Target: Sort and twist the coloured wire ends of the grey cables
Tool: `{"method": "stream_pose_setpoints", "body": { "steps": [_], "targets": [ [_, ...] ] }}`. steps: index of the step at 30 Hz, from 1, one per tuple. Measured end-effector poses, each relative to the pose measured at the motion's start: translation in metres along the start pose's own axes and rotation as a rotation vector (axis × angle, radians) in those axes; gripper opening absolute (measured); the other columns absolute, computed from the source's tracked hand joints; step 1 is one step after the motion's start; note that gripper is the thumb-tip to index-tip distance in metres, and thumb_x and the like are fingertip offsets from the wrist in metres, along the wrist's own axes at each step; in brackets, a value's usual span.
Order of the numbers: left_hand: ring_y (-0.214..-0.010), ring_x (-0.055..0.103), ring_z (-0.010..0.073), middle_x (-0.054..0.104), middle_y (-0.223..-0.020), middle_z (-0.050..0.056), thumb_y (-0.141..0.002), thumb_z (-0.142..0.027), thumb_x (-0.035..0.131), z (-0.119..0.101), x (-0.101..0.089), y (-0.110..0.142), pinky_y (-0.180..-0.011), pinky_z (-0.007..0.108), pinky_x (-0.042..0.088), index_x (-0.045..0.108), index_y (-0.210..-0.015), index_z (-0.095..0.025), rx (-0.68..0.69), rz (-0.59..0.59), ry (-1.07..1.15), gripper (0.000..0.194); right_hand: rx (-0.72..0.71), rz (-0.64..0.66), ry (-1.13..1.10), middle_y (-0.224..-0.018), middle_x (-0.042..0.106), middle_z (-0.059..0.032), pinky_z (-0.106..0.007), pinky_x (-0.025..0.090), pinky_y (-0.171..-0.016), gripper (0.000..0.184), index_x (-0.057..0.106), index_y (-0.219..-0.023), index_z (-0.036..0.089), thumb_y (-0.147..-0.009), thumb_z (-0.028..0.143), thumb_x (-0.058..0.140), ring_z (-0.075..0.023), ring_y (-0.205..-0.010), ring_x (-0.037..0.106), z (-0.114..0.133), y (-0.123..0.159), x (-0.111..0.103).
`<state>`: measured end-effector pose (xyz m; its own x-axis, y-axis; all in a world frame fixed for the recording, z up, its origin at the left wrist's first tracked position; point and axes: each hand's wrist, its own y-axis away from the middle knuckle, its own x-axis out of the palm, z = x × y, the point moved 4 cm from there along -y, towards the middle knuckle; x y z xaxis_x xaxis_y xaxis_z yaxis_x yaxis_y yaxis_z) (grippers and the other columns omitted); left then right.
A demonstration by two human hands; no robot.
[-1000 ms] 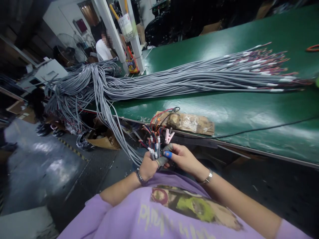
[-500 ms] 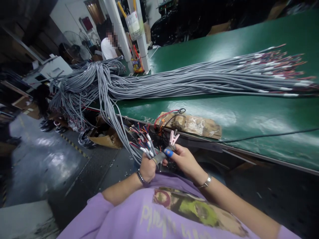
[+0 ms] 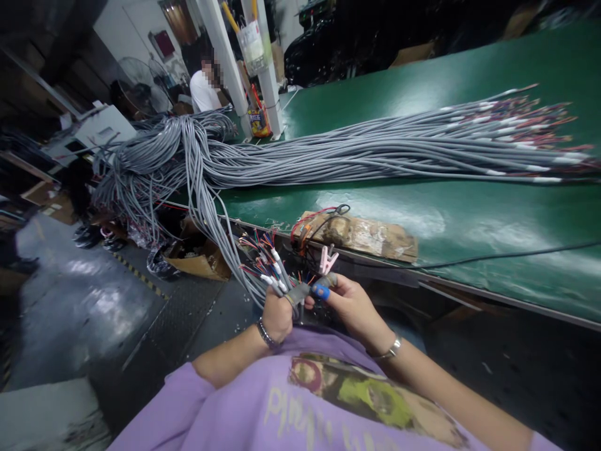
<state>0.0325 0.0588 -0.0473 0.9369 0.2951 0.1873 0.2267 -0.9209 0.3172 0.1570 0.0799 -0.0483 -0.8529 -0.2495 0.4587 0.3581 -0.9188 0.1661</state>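
Note:
My left hand (image 3: 277, 316) is closed round a bundle of grey cables (image 3: 256, 289), below their white-banded ends. Bare coloured wires (image 3: 260, 247) fan out above that fist. Across the bundle lies a grey strip (image 3: 298, 292), which looks like tape or cloth. My right hand (image 3: 350, 307) pinches the strip's other part just right of the bundle, with something blue on the thumb. Right above the right fingers is a pink clothespin (image 3: 327, 259); whether it touches the strip I cannot tell. The fingertips behind the strip are partly hidden.
A thick row of grey cables (image 3: 319, 156) lies along the green table (image 3: 469, 219) and droops over its left end. Near the front edge sits a worn wooden block (image 3: 370, 238) with wires. A cardboard box (image 3: 201, 263) is below. Further back is a person (image 3: 204, 91).
My right hand has shifted slightly right, and more of the grey strip shows between the hands. The wire ends have tipped a little to the left.

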Motion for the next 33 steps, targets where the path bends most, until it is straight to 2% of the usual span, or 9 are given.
{"method": "stream_pose_setpoints", "body": {
  "steps": [6, 9, 11, 15, 17, 22, 25, 29, 33],
  "targets": [
    [-0.048, 0.062, 0.017, 0.057, -0.042, 0.002, -0.053, -0.048, 0.079, -0.005, 0.001, 0.002, -0.05, 0.028, 0.051, 0.058, -0.049, -0.015, 0.006, -0.007, -0.012, 0.039, -0.003, -0.072, 0.017, -0.054, 0.059, 0.0014, -0.026, 0.041, -0.053, 0.04, 0.059, -0.062, 0.02, -0.058, 0.053, 0.081, -0.0123, -0.052, 0.049, -0.007, 0.001, -0.01],
    [-0.042, 0.056, 0.013, 0.055, -0.042, 0.0, -0.048, -0.046, 0.081, -0.012, 0.004, 0.003, -0.046, 0.025, 0.047, 0.059, -0.051, -0.015, -0.009, 0.001, 0.002, 0.038, -0.035, -0.16, -0.069, -0.051, 0.049, 0.0036, -0.026, 0.038, -0.052, 0.041, 0.059, -0.06, 0.021, -0.063, 0.058, 0.076, -0.0106, -0.051, 0.041, -0.006, -0.001, -0.02],
    [-0.039, 0.051, 0.0106, 0.055, -0.042, 0.0, -0.045, -0.043, 0.083, -0.015, 0.006, 0.004, -0.043, 0.024, 0.045, 0.059, -0.052, -0.015, -0.04, 0.035, 0.016, 0.038, -0.01, -0.185, -0.143, -0.055, 0.05, 0.0025, -0.026, 0.038, -0.051, 0.045, 0.06, -0.061, 0.021, -0.063, 0.064, 0.073, -0.0106, -0.051, 0.04, -0.003, -0.004, -0.022],
    [-0.037, 0.05, 0.0107, 0.056, -0.042, 0.0, -0.044, -0.042, 0.084, -0.017, 0.01, 0.003, -0.043, 0.025, 0.045, 0.058, -0.051, -0.014, -0.109, 0.146, 0.023, 0.039, 0.082, -0.073, -0.201, -0.063, 0.056, 0.0006, -0.025, 0.038, -0.05, 0.055, 0.065, -0.07, 0.02, -0.054, 0.071, 0.074, -0.0109, -0.054, 0.042, 0.003, -0.017, -0.016],
    [-0.037, 0.051, 0.011, 0.056, -0.042, 0.001, -0.045, -0.042, 0.084, -0.017, 0.011, 0.0, -0.042, 0.025, 0.045, 0.059, -0.052, -0.014, -0.126, 0.189, 0.027, 0.038, 0.047, -0.033, -0.187, -0.061, 0.055, 0.0018, -0.026, 0.037, -0.05, 0.056, 0.065, -0.071, 0.02, -0.053, 0.072, 0.074, -0.0106, -0.053, 0.041, 0.006, -0.024, -0.014],
    [-0.039, 0.053, 0.0114, 0.058, -0.044, 0.001, -0.046, -0.04, 0.084, -0.016, 0.02, -0.005, -0.043, 0.024, 0.045, 0.06, -0.056, -0.013, -0.155, 0.279, 0.033, 0.038, -0.079, -0.107, -0.174, -0.052, 0.048, 0.0039, -0.026, 0.036, -0.051, 0.052, 0.061, -0.061, 0.019, -0.063, 0.07, 0.069, -0.0105, -0.05, 0.039, 0.005, -0.033, -0.016],
    [-0.038, 0.052, 0.0109, 0.058, -0.044, 0.0, -0.043, -0.038, 0.085, -0.017, 0.024, -0.007, -0.042, 0.024, 0.045, 0.06, -0.056, -0.013, -0.178, 0.285, 0.033, 0.038, -0.013, -0.017, -0.317, -0.057, 0.056, 0.0015, -0.028, 0.04, -0.052, 0.049, 0.065, -0.068, 0.019, -0.062, 0.067, 0.072, -0.0122, -0.052, 0.046, 0.0, -0.036, -0.014],
    [-0.037, 0.051, 0.0101, 0.058, -0.044, 0.0, -0.041, -0.035, 0.086, -0.017, 0.028, -0.008, -0.041, 0.022, 0.043, 0.059, -0.058, -0.013, -0.199, 0.267, 0.022, 0.039, 0.032, 0.116, -0.433, -0.062, 0.062, -0.0009, -0.031, 0.045, -0.053, 0.038, 0.068, -0.082, 0.019, -0.073, 0.056, 0.07, -0.0161, -0.055, 0.055, -0.005, -0.038, -0.011],
    [-0.037, 0.051, 0.0103, 0.057, -0.043, 0.0, -0.041, -0.037, 0.085, -0.015, 0.03, -0.01, -0.041, 0.023, 0.042, 0.06, -0.058, -0.012, -0.203, 0.264, -0.003, 0.039, 0.02, 0.129, -0.505, -0.064, 0.064, -0.002, -0.032, 0.047, -0.053, 0.036, 0.068, -0.087, 0.019, -0.076, 0.054, 0.069, -0.0176, -0.056, 0.058, -0.01, -0.04, -0.012]
  ]
}}
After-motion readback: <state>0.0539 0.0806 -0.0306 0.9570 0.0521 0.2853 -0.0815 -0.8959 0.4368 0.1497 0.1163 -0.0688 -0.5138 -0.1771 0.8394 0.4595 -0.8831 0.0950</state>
